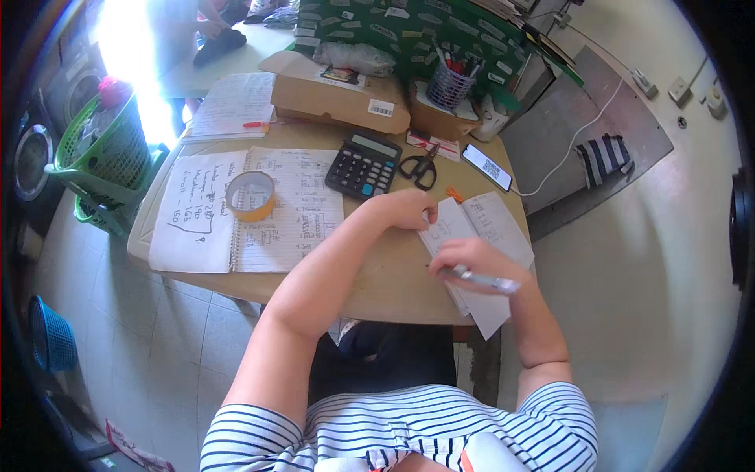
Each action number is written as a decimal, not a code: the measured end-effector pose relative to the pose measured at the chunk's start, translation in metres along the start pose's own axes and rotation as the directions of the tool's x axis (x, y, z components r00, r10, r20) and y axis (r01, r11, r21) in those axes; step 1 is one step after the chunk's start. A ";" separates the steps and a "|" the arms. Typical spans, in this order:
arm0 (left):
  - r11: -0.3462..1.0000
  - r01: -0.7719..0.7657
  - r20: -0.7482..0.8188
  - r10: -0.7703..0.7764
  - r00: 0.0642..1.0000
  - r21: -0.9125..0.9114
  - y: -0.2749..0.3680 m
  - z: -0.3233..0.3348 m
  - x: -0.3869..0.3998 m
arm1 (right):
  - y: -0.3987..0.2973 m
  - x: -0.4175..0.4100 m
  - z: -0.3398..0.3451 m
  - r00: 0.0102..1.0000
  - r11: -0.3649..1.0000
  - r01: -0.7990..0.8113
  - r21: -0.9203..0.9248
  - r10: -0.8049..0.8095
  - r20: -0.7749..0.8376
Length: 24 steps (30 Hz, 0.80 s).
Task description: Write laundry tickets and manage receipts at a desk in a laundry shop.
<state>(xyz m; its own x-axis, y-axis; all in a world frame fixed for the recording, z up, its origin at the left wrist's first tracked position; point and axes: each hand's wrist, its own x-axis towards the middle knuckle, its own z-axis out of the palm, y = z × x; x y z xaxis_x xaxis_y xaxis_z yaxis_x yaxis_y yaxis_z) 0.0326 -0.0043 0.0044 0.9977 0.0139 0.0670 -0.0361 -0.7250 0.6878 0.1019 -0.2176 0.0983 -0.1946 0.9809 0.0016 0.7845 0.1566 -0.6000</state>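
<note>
A small open notebook (449,227) with handwriting lies at the right front of the table, with loose white sheets (491,318) reaching over the table's edge. My left hand (407,209) has its fingers curled at the notebook's upper left corner and pinches the paper there. Over the lower part of the pages is my right hand (472,262), slightly blurred. It holds a silvery pen (481,279), lying across the fingers. Beyond my left hand are a black desk calculator (364,165) and black-handled scissors (420,171). A phone (486,167) with a lit screen lies farther right.
A tape roll (250,196) rests on a spiral notebook (289,236) at the left. Behind stand a cardboard box (339,97) and a pen basket (449,87). A white cable (584,141) runs from the phone to the wall. Another person's hand (211,28) touches dark cloth (221,47).
</note>
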 end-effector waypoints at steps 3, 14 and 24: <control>0.999 -0.038 -0.009 0.038 0.999 0.008 0.000 -0.003 0.002 | -0.011 0.013 0.029 0.999 0.960 0.008 -0.279 0.002 0.036; 0.972 -0.234 -0.480 0.200 0.854 -0.010 0.024 -0.010 0.001 | -0.006 0.022 0.039 0.927 0.935 -0.110 -0.337 -0.026 -0.375; 0.996 -0.089 -0.362 0.071 0.929 -0.032 0.041 0.019 0.003 | -0.036 0.057 -0.003 0.738 0.973 0.018 -0.229 -0.167 -0.653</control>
<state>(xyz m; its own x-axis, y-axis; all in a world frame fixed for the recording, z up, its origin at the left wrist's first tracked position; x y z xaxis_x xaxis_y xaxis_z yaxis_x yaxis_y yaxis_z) 0.0353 -0.0470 0.0197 0.9035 0.2109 0.3732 -0.1264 -0.7008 0.7020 0.0641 -0.1672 0.1225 0.1097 0.7734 0.6243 0.8951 0.1963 -0.4004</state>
